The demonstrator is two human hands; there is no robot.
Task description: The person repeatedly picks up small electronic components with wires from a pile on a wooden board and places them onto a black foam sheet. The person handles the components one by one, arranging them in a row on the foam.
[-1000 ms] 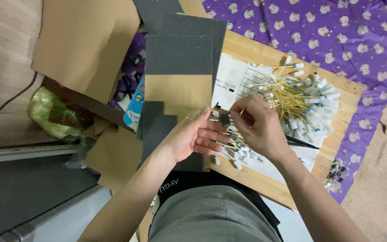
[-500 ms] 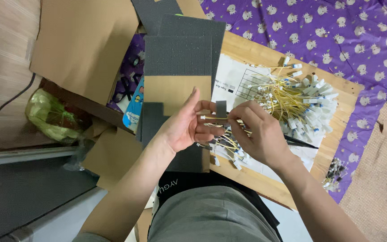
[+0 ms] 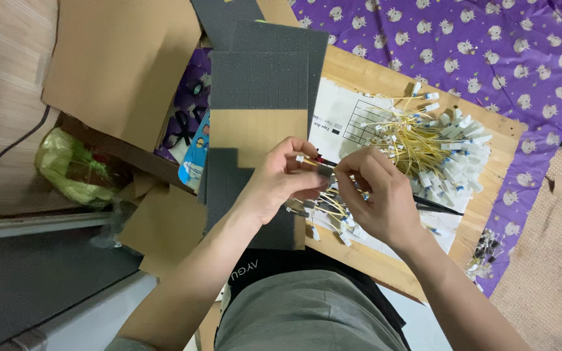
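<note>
Both hands, the left hand [image 3: 278, 182] and right hand [image 3: 375, 198], pinch one thin yellow white-tipped cable [image 3: 312, 162], best held taut and clear of the tangled yellow cable pile [image 3: 434, 146] at two o'clock.

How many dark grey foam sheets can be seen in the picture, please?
3, maybe more hidden in the overlap: one dark grey foam sheet in the middle, one at the top edge, one lower, beside the left hand.

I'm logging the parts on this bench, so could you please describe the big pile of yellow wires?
The pile of yellow wires is a loose tangle of thin yellow leads tipped with small white and blue connectors. It lies on a white printed sheet on the wooden board, beyond the right hand, which does not touch it.
</note>
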